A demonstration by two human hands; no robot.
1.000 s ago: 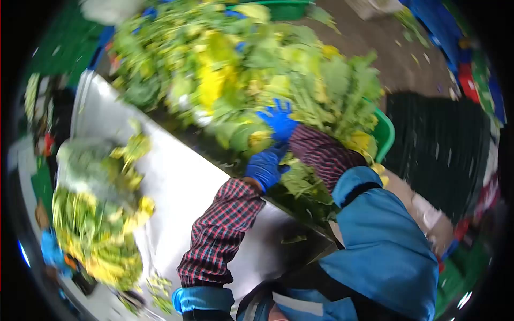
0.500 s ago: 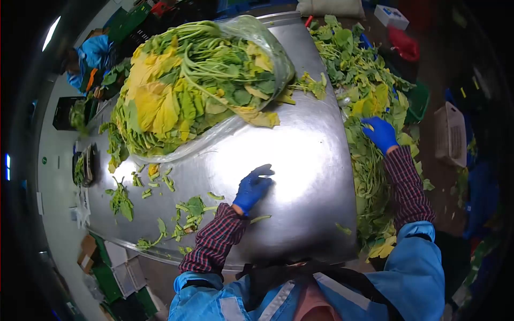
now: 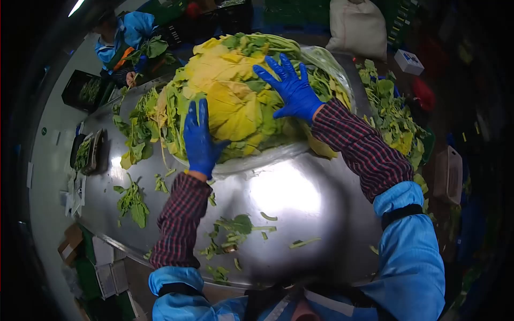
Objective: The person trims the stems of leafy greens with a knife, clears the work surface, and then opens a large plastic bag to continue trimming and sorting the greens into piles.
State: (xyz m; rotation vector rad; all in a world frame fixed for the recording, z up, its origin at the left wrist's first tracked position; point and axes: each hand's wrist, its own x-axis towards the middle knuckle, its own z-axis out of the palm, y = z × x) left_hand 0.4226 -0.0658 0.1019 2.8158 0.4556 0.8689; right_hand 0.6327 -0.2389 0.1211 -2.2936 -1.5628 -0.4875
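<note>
A large heap of leafy greens (image 3: 235,115), yellow and green with long stems, lies in clear plastic (image 3: 267,160) on the metal table (image 3: 171,251). At the heap's near left side is my left hand (image 3: 202,138), blue-gloved, fingers stretched upward and thumb apart. My right hand (image 3: 296,93), gloved alike, spreads its fingers over the upper right of the heap. Both palms face the leaves; how firmly they press cannot be told. Cut stems and leaf scraps (image 3: 233,230) are scattered nearer to me, and a small leafy sprig (image 3: 132,202) lies at the left.
A co-worker in a blue sleeve (image 3: 138,27) handles greens at the far left. Black crates (image 3: 80,91) stand beyond the table's left edge. More greens (image 3: 391,112) are piled along its right side. A white sack (image 3: 357,29) stands at the back.
My left hand has moved from above the bare metal to the heap's left side. My right hand has left the pile at the right and come onto the heap. The camera view has shifted.
</note>
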